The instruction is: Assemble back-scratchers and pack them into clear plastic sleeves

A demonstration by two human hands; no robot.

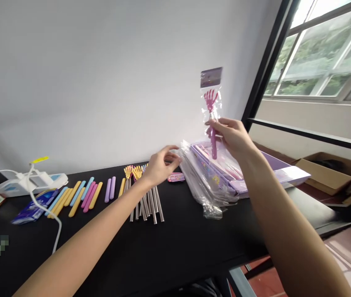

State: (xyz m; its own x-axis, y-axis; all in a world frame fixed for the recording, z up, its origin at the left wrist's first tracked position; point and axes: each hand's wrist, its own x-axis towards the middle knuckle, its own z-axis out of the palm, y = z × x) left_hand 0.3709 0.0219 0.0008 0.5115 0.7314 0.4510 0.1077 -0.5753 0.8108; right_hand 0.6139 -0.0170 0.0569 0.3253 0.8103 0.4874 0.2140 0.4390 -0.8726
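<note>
Up against the wall, my right hand (229,134) grips a pink back scratcher (214,142) sealed in a clear bag with a printed card at its top. My left hand (163,163) is half curled, thumb and fingers apart, at the edge of a stack of clear plastic bags (194,181); whether the fingertips touch the bags I cannot tell. Below that hand lie metal back scratcher rods (153,204) with yellow hand-shaped heads (128,171). A purple box (204,163) beside the bags holds packaged items. A small pink printed packet (176,177) sits between rods and bags.
Several coloured handles (76,196), blue, yellow, pink and purple, lie in a row on the black table (169,255). Farther left are a blue packet (35,206) and a power strip (44,183) with a white cable. Cardboard boxes (326,173) stand beyond the right end.
</note>
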